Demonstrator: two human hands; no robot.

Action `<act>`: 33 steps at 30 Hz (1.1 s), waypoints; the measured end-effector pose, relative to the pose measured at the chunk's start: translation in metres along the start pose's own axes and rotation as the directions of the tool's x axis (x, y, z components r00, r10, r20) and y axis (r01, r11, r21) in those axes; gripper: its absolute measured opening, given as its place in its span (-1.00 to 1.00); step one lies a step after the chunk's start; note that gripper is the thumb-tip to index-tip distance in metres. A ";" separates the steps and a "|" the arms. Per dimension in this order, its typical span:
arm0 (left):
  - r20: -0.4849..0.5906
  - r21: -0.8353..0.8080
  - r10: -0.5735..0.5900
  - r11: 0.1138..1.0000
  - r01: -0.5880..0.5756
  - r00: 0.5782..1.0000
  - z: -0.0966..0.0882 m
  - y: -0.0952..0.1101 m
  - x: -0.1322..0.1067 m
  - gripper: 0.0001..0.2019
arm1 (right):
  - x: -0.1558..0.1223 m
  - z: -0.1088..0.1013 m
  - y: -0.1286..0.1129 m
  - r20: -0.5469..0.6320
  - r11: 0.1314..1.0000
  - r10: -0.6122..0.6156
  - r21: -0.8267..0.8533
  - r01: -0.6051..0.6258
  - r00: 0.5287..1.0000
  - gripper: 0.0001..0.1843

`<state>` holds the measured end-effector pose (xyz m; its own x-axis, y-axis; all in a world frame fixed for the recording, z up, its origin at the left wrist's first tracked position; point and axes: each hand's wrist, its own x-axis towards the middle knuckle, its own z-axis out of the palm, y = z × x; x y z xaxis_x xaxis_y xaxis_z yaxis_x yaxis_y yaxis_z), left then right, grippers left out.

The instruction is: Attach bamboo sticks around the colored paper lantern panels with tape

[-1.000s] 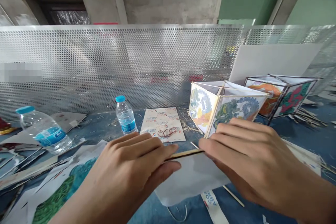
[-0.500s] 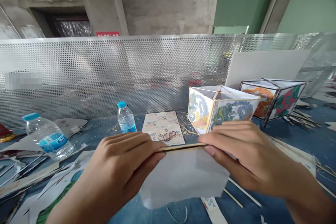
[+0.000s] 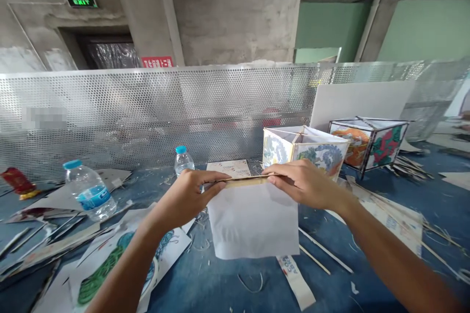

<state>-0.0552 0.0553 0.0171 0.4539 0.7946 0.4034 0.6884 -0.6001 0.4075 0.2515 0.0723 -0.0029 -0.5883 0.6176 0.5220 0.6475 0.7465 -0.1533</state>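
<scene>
A white sheet of paper (image 3: 255, 222) hangs in front of me over the blue table, its top edge along a thin bamboo strip (image 3: 246, 182). My left hand (image 3: 198, 188) pinches the left end of that edge between thumb and fingers. At the right end, my right hand (image 3: 297, 181) pinches it the same way. Just beyond my right hand stands a box-shaped paper lantern (image 3: 319, 154) with painted sides and a light stick frame. A patterned board (image 3: 229, 167) lies behind the paper, partly covered by it.
Two water bottles (image 3: 91, 195) (image 3: 182, 160) stand to the left and behind. Painted sheets (image 3: 106, 264) and scraps lie at left. A dark-framed lantern (image 3: 370, 144) sits at right, near thin sticks (image 3: 326, 249) and a printed strip (image 3: 295, 281). A perforated metal screen (image 3: 220, 112) closes the back.
Both hands have moved the paper farther from me, and it now hangs straighter with more of it showing. The camera view has tilted up and shifted slightly left.
</scene>
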 end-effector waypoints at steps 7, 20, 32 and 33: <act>-0.014 -0.025 -0.009 1.000 0.008 1.000 -0.001 0.000 -0.002 -0.69 | -0.006 -0.011 0.023 -0.054 1.000 -0.023 0.000 0.023 0.998 -0.71; -0.247 -0.113 0.014 0.993 -0.043 0.969 -0.003 0.008 -0.005 -0.82 | -0.018 -0.029 0.019 -0.188 0.996 -0.077 -0.049 0.069 0.979 -0.82; -0.312 0.016 0.230 0.971 -0.237 0.922 -0.001 0.016 -0.010 -0.90 | -0.022 -0.040 0.024 -0.182 0.994 -0.040 0.092 0.057 0.983 -0.84; -0.313 0.030 0.246 0.968 -0.249 0.917 0.000 0.017 -0.010 -0.89 | -0.022 -0.040 0.025 -0.184 0.994 -0.046 0.094 0.064 0.982 -0.85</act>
<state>-0.0480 0.0369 0.0202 0.4083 0.5526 0.7266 0.5704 -0.7759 0.2696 0.3003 0.0679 0.0155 -0.5180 0.5266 0.6741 0.5605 0.8042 -0.1975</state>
